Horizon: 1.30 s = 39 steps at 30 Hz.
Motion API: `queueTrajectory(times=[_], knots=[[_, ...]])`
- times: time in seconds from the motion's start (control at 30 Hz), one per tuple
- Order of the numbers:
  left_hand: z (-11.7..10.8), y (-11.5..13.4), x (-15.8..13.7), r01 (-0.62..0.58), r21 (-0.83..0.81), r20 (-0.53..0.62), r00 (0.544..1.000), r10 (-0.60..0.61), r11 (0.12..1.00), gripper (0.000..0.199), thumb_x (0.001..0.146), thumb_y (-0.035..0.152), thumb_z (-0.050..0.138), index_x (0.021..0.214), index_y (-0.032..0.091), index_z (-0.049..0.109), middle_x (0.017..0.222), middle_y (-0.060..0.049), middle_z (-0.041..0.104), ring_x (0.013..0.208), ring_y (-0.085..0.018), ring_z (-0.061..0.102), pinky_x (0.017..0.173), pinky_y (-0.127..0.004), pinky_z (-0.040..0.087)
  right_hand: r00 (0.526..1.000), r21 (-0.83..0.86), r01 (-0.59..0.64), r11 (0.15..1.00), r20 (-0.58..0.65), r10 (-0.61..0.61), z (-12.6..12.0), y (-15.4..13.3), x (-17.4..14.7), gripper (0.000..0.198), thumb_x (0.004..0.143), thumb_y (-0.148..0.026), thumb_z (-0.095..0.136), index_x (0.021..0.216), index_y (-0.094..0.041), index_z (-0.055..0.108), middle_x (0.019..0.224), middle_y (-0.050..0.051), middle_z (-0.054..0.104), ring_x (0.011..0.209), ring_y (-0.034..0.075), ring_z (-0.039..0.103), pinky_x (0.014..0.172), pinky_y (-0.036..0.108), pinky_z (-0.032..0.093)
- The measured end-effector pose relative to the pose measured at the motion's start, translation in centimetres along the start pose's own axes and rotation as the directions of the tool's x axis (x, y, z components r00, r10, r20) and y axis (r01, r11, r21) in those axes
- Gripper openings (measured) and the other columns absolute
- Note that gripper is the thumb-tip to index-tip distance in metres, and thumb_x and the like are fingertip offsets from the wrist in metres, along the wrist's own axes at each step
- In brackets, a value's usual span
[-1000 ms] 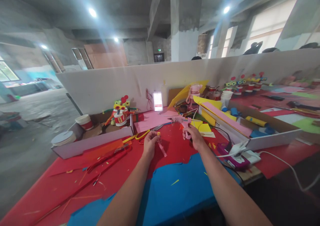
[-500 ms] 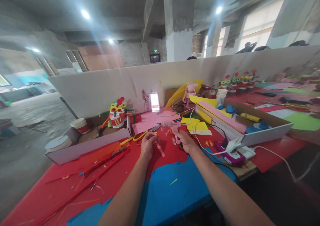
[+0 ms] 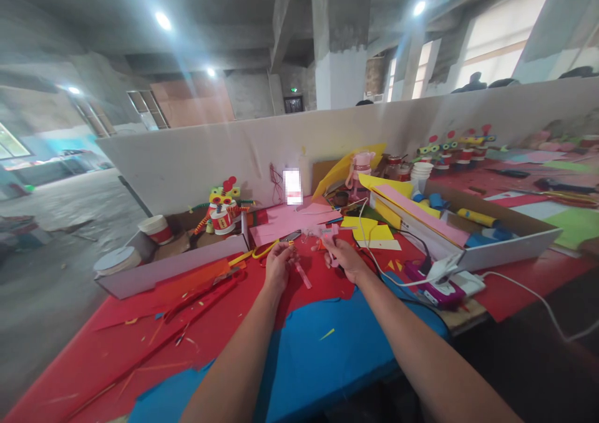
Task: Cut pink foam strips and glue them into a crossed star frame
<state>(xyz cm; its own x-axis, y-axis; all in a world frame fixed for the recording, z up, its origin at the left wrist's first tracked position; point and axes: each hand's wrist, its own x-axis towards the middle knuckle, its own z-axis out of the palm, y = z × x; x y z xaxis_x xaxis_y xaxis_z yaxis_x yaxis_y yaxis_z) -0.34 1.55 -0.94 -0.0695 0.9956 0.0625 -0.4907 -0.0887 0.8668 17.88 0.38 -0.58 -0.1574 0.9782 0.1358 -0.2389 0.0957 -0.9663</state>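
The right hand has its fingers wrapped around the handle of a pink glue gun, which points across toward the left, its nozzle just behind the left hand. A second ago the gun was further right; it has come in closer to the left hand, and against half a second ago it is almost unchanged. The left hand stays about where it was, thumb and fingers pinched together on a small yellow piece that shows at the fingertips. A pink strip slants out below those fingers, as it did before; I cannot tell whether it is held or lies on the red table. Scissors with yellow handles lie just behind the left hand, in the same place as earlier. To the right of the gun are yellow sheets, with a white cord looping down over them to a purple power strip; more of that cord shows beside the right arm than a second ago. The blue sheet under the forearms, the toy in the left box and the rolls in the right box have not moved.
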Motion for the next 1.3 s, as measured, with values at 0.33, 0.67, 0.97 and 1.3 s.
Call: queueTrajectory(times=[0.33, 0.67, 0.97, 1.3], knots=[[-0.5, 0.1, 0.5, -0.028, -0.028, -0.014, 1.0, 0.027, 0.999, 0.03, 0.051, 0.021, 0.083, 0.07, 0.017, 0.06, 0.064, 0.003, 0.06, 0.055, -0.008, 0.055, 0.058, -0.021, 0.046, 0.999, -0.089, -0.02, 0.996, -0.034, 0.017, -0.6, -0.2, -0.1, 0.05, 0.073, -0.065, 0.065, 0.073, -0.015, 0.066, 0.038, -0.003, 0.05, 0.035, 0.009, 0.044, 0.037, 0.02, 0.028], [-0.2, 0.1, 0.3, 0.003, -0.05, -0.003, 1.0, -0.003, 0.999, 0.034, 0.049, 0.022, 0.086, 0.07, 0.017, 0.059, 0.063, 0.004, 0.061, 0.054, -0.008, 0.055, 0.06, -0.022, 0.047, 0.998, 0.029, -0.03, 0.999, 0.05, 0.029, -0.6, -0.3, -0.2, 0.047, 0.069, -0.061, 0.071, 0.079, -0.016, 0.064, 0.061, 0.001, 0.065, 0.039, 0.007, 0.044, 0.039, 0.02, 0.031], [-0.2, 0.0, 0.3, -0.008, -0.007, 0.005, 1.0, 0.008, 1.0, 0.031, 0.052, 0.024, 0.084, 0.07, 0.017, 0.059, 0.063, 0.003, 0.06, 0.053, -0.008, 0.055, 0.058, -0.022, 0.049, 0.999, -0.047, -0.031, 0.998, 0.042, 0.033, -0.6, -0.1, -0.3, 0.046, 0.072, -0.063, 0.067, 0.073, -0.017, 0.063, 0.043, -0.003, 0.054, 0.035, 0.008, 0.041, 0.037, 0.021, 0.027], [-0.3, 0.1, 0.4, 0.006, -0.034, 0.006, 1.0, -0.006, 0.999, 0.034, 0.051, 0.023, 0.085, 0.073, 0.017, 0.059, 0.065, 0.002, 0.063, 0.056, -0.01, 0.061, 0.061, -0.024, 0.051, 0.998, -0.096, -0.001, 0.995, 0.063, 0.007, -0.1, -1.2, -0.9, 0.052, 0.071, -0.069, 0.064, 0.075, -0.017, 0.062, 0.042, -0.005, 0.052, 0.035, 0.008, 0.041, 0.037, 0.021, 0.025]])
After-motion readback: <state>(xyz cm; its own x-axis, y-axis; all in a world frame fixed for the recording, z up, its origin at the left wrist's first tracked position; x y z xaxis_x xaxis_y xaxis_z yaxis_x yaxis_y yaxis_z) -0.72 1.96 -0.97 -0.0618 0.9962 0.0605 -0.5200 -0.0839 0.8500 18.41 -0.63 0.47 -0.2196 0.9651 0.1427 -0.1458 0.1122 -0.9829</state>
